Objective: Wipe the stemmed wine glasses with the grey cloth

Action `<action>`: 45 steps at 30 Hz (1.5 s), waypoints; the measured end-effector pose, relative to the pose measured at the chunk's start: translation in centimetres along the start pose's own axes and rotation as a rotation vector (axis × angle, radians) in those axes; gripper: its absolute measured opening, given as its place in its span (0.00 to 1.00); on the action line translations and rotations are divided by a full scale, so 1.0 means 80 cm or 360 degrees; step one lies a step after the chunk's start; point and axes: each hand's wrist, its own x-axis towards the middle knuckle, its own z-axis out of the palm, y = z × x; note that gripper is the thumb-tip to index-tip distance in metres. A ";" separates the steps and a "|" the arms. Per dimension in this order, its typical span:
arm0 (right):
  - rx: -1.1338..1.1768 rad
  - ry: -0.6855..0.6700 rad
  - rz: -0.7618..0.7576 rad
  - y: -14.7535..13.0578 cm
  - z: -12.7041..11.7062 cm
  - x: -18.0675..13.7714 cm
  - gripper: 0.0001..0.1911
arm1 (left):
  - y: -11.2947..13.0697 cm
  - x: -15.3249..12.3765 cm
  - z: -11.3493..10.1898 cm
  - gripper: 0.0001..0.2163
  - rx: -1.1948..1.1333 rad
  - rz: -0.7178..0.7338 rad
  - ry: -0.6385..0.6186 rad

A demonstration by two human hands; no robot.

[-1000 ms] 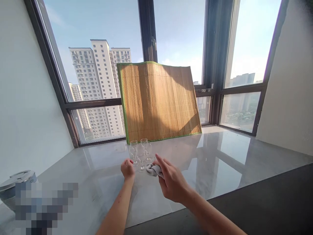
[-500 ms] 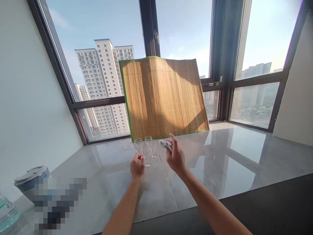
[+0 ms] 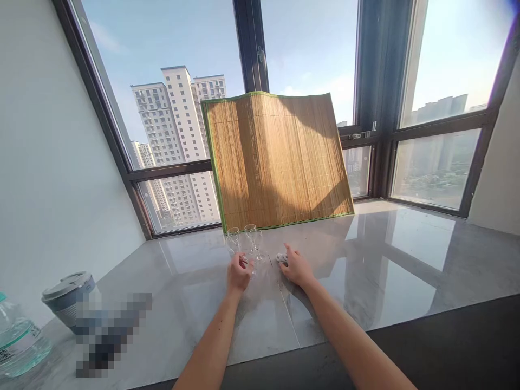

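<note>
Glossy and grey, the broad windowsill [image 3: 179,314] stretches out toward a green-edged bamboo mat [image 3: 280,157]. Nearest, well to the left of the mat, stand a clear bottle [image 3: 20,344] and, a little beyond it, a lidded cup [image 3: 67,295]. Both hands are closer to the mat, in front of it. The right hand [image 3: 298,271] is short of the mat's lower edge, its fingers closed round a bunched pale cloth [image 3: 281,259], with the index finger extended. The left hand [image 3: 239,275] is in front of the mat's lower left part, fingers curled beside the stemmed glasses [image 3: 251,234]; whether they grip the nearest one I cannot tell. The stemmed glasses stand upright in a tight group just before the mat's lower left corner. They look thin and light, likely slippery and fragile, so a gentle pinch on a stem seems best, clear of rims and neighbours. The cloth should be soft and limp, best gathered in a bunch. Behind the mat rises the dark window frame [image 3: 254,49], and far beyond, to the mat's left, pale towers [image 3: 182,114].
</note>
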 end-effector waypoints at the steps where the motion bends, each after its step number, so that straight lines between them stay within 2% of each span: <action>1: 0.0005 -0.0010 -0.0004 0.000 0.001 0.001 0.38 | 0.001 0.000 0.001 0.14 -0.0037 0.0010 -0.0019; 4: 0.0107 0.0014 0.0004 0.004 0.008 0.005 0.36 | 0.004 0.000 0.006 0.17 -0.0172 0.0098 -0.0085; 6: 0.0321 0.0070 -0.0018 0.005 0.015 0.010 0.35 | 0.004 0.000 0.010 0.19 -0.0222 0.0186 -0.0108; 11: 0.1033 0.0156 -0.0254 -0.013 0.025 0.014 0.38 | 0.000 0.004 0.016 0.25 -0.0133 0.0249 -0.0117; 14: 0.1239 0.0199 -0.0382 -0.030 0.020 0.007 0.37 | 0.000 0.006 0.018 0.26 -0.0042 0.0282 -0.0213; 19: 0.1132 0.0368 -0.0597 -0.049 0.002 -0.014 0.33 | 0.007 0.002 0.015 0.28 0.0133 0.0323 -0.0264; 22: 0.1093 0.0471 -0.0637 -0.052 -0.007 -0.019 0.32 | 0.013 -0.002 0.011 0.28 0.0337 0.0345 -0.0263; 27: 0.1027 0.0630 -0.0495 -0.047 -0.015 -0.014 0.27 | 0.020 -0.007 0.011 0.27 0.0602 0.0495 -0.0355; 31: 0.0958 0.0784 -0.0217 -0.030 -0.017 -0.004 0.24 | 0.021 -0.007 0.014 0.29 0.0529 0.0552 -0.0478; 33: 0.1064 0.0684 -0.0128 -0.021 -0.014 0.001 0.22 | 0.021 -0.006 0.014 0.29 0.0489 0.0531 -0.0459; 36: 0.1341 0.0336 -0.0117 -0.011 -0.009 0.007 0.23 | 0.021 -0.004 0.012 0.27 0.0573 0.0490 -0.0410; 41: 0.1743 -0.0249 -0.0063 -0.012 -0.015 0.004 0.32 | 0.023 -0.005 0.010 0.26 0.0644 0.0562 -0.0601; 43: 0.1894 -0.0318 -0.0050 -0.015 -0.023 -0.001 0.34 | 0.024 -0.005 0.012 0.27 0.0596 0.0560 -0.0632; 45: 0.2012 -0.0259 -0.0040 -0.018 -0.031 -0.005 0.34 | 0.025 -0.006 0.016 0.27 0.0515 0.0549 -0.0599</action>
